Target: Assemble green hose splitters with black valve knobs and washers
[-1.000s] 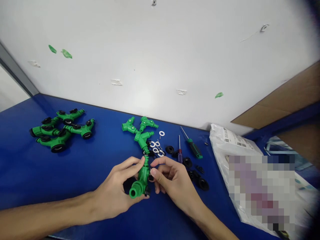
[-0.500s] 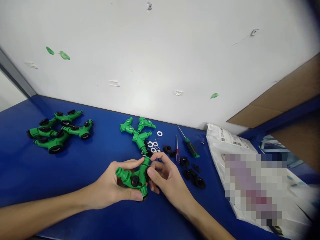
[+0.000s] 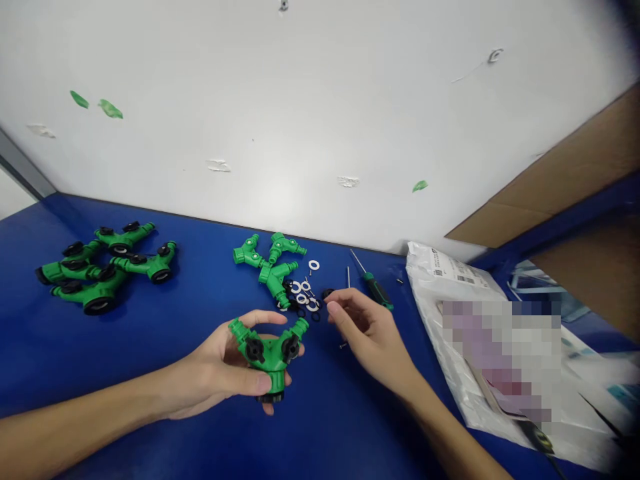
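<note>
My left hand (image 3: pixel 220 373) is closed around a green Y-shaped hose splitter (image 3: pixel 270 350) with two black knobs, held just above the blue table (image 3: pixel 150 333), black collar downward. My right hand (image 3: pixel 370 333) has left the splitter and hovers to its right over the small parts. Its fingers are loosely bent and apart, and the fingertips are at a black ring (image 3: pixel 327 293). The hand covers the handle of a small screwdriver whose shaft (image 3: pixel 349 275) sticks out behind it. A tiny screw (image 3: pixel 343 345) lies under the hand.
Bare green splitter bodies (image 3: pixel 267 263) and white washers (image 3: pixel 305 293) lie behind the hands. Several finished splitters (image 3: pixel 100 270) are piled at the far left. A green-handled screwdriver (image 3: pixel 375 288) and a white plastic bag (image 3: pixel 480 320) lie to the right, below the white wall.
My left hand turned the splitter so that both knobs face me. My right hand let go of it and moved right and back to the small parts.
</note>
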`<action>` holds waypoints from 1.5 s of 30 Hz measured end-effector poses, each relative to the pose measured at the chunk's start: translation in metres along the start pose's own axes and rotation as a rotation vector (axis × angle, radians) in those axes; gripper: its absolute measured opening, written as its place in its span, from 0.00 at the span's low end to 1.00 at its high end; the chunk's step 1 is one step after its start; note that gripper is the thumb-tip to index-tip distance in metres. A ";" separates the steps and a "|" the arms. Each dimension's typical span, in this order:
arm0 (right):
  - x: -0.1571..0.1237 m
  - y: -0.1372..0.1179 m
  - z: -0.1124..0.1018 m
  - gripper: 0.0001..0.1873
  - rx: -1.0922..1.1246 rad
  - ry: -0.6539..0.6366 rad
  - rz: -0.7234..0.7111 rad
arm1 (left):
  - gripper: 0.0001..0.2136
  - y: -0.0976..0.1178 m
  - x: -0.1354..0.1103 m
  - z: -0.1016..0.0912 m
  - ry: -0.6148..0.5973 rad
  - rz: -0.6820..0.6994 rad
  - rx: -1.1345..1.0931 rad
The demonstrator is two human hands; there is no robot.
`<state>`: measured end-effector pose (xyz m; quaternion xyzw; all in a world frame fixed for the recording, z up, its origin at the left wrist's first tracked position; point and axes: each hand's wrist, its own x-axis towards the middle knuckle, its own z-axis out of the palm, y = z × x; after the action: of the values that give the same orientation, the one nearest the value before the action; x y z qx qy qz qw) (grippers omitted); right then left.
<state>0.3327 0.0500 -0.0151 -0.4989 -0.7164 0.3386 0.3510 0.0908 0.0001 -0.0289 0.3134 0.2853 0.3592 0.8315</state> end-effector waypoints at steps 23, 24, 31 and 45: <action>0.002 0.013 -0.014 0.10 -0.711 -0.292 -0.392 | 0.35 0.003 0.003 0.002 0.164 -0.039 0.159; 0.003 0.014 -0.013 0.10 -0.722 -0.290 -0.396 | 0.35 0.004 0.003 0.002 0.158 -0.047 0.165; 0.003 0.011 -0.007 0.10 -0.785 -0.273 -0.402 | 0.37 0.006 0.002 0.001 0.100 -0.042 0.152; 0.010 0.009 -0.007 0.08 -0.847 -0.219 -0.392 | 0.35 0.002 0.002 -0.002 0.088 -0.032 0.128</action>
<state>0.3404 0.0628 -0.0178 -0.4152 -0.9046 -0.0051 0.0967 0.0900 0.0031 -0.0291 0.3453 0.3491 0.3401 0.8020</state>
